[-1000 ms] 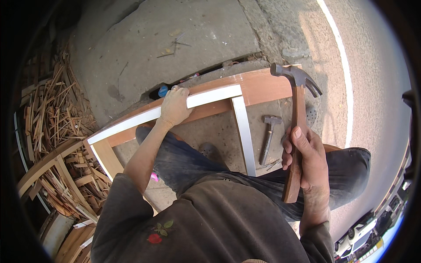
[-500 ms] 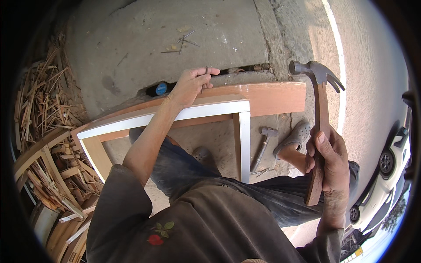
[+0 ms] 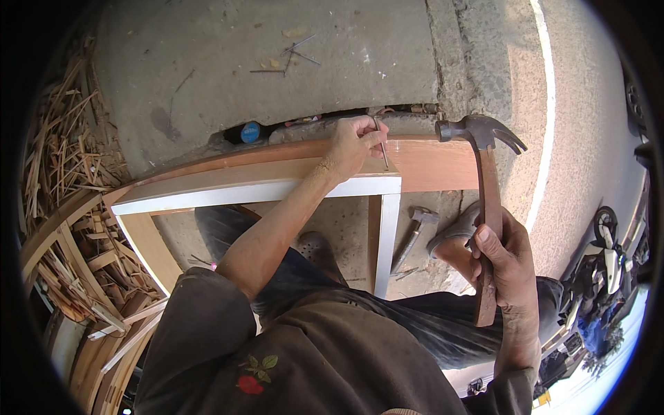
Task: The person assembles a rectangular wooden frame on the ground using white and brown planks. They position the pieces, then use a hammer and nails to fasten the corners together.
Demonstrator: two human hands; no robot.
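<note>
My left hand (image 3: 353,146) pinches a long nail (image 3: 385,155) over the right-hand corner of a wooden frame (image 3: 277,191) with white-painted edges. The nail stands nearly upright, its lower end at the bare wood; whether it has entered the wood, I cannot tell. Around the wooden handle of a claw hammer (image 3: 489,183) my right hand (image 3: 510,257) is closed. The hammer is raised to the right of the corner, head up and away from the nail. Beneath the frame's far side lies a reddish-brown plank (image 3: 432,164), sticking out to the right.
Another hammer (image 3: 413,238) lies on the ground between the frame and my shoe (image 3: 453,232). Several loose nails (image 3: 294,55) are on the concrete ahead. Wood scraps (image 3: 66,145) heap up at the left. A blue round lid (image 3: 250,132) sits in the gap in the concrete. Motorbikes (image 3: 605,259) stand at right.
My left hand has moved right to the frame's corner and turned the nail point down onto the wood. The claw hammer has come slightly left and lower in my right hand.
</note>
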